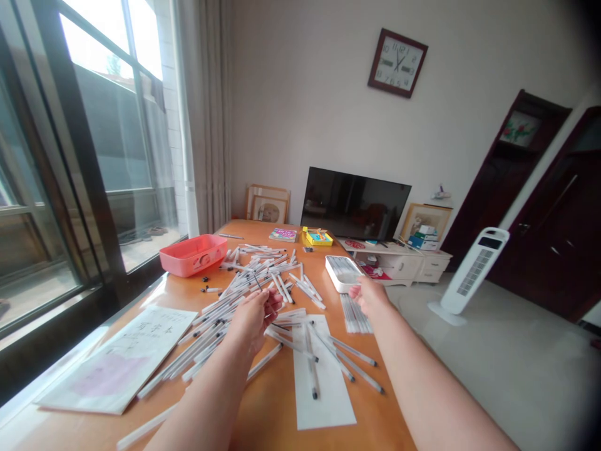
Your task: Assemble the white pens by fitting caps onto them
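Note:
Many white pens with black tips point(244, 285) lie scattered over the orange wooden table point(277, 401). My left hand point(256, 316) hovers over the pile, its fingers curled round a pen. My right hand point(370, 294) reaches toward the table's right edge and grips the near rim of a white tray point(342, 270) that holds pens. A neat row of pens point(354, 313) lies just below that tray. A few more pens rest across a white paper strip point(323, 376).
A pink plastic bin point(193, 254) stands at the table's left side by the window. A paper sheet point(119, 360) lies at the near left. A book point(283, 235) and a yellow box point(317, 237) sit at the far end. A white tower fan point(472, 272) stands on the floor to the right.

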Motion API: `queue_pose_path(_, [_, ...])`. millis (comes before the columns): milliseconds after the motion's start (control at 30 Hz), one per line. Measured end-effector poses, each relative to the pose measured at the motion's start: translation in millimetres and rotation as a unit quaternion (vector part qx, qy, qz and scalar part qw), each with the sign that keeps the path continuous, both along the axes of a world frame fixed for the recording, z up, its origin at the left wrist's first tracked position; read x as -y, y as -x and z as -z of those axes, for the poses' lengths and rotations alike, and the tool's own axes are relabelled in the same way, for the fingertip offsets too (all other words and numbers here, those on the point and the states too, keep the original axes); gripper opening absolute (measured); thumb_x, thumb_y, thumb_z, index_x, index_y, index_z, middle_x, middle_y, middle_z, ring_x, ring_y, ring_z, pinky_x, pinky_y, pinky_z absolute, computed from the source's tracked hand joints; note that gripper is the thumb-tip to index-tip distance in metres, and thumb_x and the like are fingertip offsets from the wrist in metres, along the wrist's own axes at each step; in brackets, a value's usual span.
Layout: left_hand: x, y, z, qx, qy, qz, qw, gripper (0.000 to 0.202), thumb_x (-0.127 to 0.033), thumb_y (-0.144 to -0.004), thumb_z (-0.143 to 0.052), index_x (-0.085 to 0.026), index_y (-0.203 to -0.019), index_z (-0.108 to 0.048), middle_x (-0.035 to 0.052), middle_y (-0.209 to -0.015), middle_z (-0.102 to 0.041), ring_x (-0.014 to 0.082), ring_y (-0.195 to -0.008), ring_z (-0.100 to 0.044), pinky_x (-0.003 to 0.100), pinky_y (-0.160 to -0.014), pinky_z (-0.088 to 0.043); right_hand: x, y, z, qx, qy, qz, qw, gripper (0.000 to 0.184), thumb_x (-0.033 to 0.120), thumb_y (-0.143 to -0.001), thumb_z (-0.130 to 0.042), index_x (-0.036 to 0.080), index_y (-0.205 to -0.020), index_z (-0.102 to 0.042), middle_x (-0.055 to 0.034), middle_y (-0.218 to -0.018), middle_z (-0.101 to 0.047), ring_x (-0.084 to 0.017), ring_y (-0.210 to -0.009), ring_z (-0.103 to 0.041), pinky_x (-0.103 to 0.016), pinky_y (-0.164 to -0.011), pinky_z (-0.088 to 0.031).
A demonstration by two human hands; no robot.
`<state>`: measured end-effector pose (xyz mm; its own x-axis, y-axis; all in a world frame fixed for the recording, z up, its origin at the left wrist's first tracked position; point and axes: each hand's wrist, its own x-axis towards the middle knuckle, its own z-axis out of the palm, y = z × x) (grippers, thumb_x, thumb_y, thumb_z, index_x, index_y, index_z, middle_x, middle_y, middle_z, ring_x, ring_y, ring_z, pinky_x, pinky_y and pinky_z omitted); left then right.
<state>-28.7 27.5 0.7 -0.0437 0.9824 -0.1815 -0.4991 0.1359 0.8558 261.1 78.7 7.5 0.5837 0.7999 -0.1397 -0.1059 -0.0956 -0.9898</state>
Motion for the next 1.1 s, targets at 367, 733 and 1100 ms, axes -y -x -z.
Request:
queue_pose_path(367, [-1,0,-2.5,-0.002,0.015,-0.025,1.0,0.013,-0.023,-0.088,-0.059,-0.015,-0.096,-0.065,0.0105,-0.089,-0.073,0.0135,-0.067,-0.068,0.022,-0.057,-0.046,-46,-33,23.3,-0.112,0.051,0.001,0.992,0.025,0.022,-0.093,-0.05,0.019,-0.118,-0.054,-0.0086,-0.094,-0.063,-0.016,-0.077,-0.068,-0.029,-0.066,-0.061])
queue_pose_path(733, [-1,-1,-2.8,-0.011,0.013,-0.018,1.0,0.02,-0.029,-0.088,-0.06,-0.014,-0.1,-0.065,0.0103,-0.09,-0.072,0.0129,-0.07,-0.066,0.021,-0.06,-0.046,-78,-42,32.4,-0.121,0.048,-0.003,0.992,0.027,0.019,-0.095,-0.055,0.019,-0.122,-0.057,-0.008,-0.105,-0.066,-0.016,-0.085,-0.067,-0.03,-0.072,-0.06])
queue_pose_path(1100, [4,-4,-6.2,-0.01,0.002,-0.005,1.0,0.026,-0.035,-0.082,-0.068,-0.015,-0.098,-0.065,0.0099,-0.089,-0.073,0.0148,-0.072,-0.067,0.023,-0.061,-0.046,-107,-36,33.3,-0.057,0.043,-0.016,0.997,0.029,0.027,-0.096,-0.059,0.017,-0.123,-0.058,-0.0084,-0.115,-0.065,-0.018,-0.092,-0.067,-0.034,-0.077,-0.059])
